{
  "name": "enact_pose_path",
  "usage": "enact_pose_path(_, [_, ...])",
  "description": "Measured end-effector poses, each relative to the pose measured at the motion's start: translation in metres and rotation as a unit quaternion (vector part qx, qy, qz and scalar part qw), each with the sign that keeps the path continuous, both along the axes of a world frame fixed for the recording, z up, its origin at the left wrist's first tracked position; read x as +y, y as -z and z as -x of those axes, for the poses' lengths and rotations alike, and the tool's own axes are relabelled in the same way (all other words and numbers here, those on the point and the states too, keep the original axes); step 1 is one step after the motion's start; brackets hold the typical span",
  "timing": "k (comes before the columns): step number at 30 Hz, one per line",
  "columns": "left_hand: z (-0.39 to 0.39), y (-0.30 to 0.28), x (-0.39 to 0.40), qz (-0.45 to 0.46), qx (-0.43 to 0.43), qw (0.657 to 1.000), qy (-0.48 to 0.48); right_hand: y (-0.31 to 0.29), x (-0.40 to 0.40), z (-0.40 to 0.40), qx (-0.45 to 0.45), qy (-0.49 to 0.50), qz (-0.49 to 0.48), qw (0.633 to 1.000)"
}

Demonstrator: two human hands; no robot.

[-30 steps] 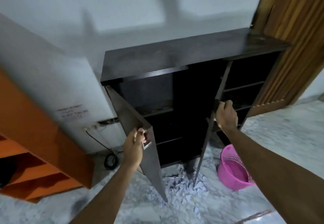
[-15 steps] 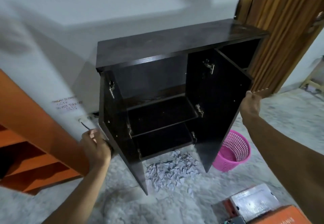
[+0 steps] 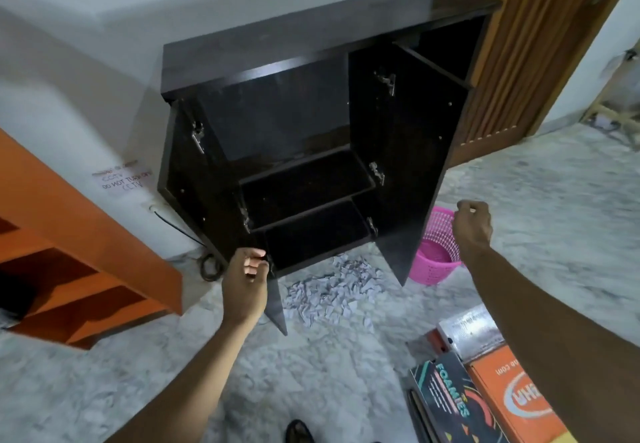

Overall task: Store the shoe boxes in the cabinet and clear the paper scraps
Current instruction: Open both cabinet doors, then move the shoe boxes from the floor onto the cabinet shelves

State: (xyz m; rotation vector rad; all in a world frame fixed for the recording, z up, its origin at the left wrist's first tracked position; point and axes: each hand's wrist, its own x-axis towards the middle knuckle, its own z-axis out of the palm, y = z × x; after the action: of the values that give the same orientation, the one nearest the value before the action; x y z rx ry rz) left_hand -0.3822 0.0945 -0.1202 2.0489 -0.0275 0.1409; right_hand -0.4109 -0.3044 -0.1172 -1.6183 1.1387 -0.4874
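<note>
On the marble floor a dark cabinet stands open. The left hand is curled at the left door's lower edge; whether it grips, I cannot tell. The right hand, loosely curled, holds nothing. Between the hands lie paper scraps; shoe boxes lie near right.

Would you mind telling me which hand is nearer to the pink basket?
Right. The right hand hovers just above the pink basket's rim; the left hand is across the paper scraps, by the left door.

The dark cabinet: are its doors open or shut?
Open: both doors of the cabinet are swung wide, showing bare shelves.
</note>
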Motion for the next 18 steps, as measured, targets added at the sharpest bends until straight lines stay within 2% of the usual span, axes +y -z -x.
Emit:
enact_pose_path(5, [-0.004, 0.006, -0.052, -0.048, 0.068, 0.990, 0.118, 0.028, 0.007, 0.048, 0.016, 0.046, -0.043, 0.998])
enact_pose_path(9, [-0.015, 0.021, -0.095, -0.070, 0.104, 0.969, 0.213, 0.085, 0.000, 0.090, 0.026, 0.100, -0.078, 0.992])
enact_pose_path(11, [-0.022, 0.033, -0.114, -0.089, 0.117, 0.952, 0.269, 0.112, 0.003, 0.112, 0.052, 0.126, -0.067, 0.988])
enact_pose_path(14, [-0.034, 0.059, -0.140, -0.127, 0.131, 0.916, 0.356, 0.112, 0.027, 0.139, 0.064, 0.209, -0.041, 0.975])
enact_pose_path(18, [-0.052, 0.092, -0.174, -0.170, 0.144, 0.859, 0.460, 0.129, 0.053, 0.181, 0.124, 0.285, -0.075, 0.947])
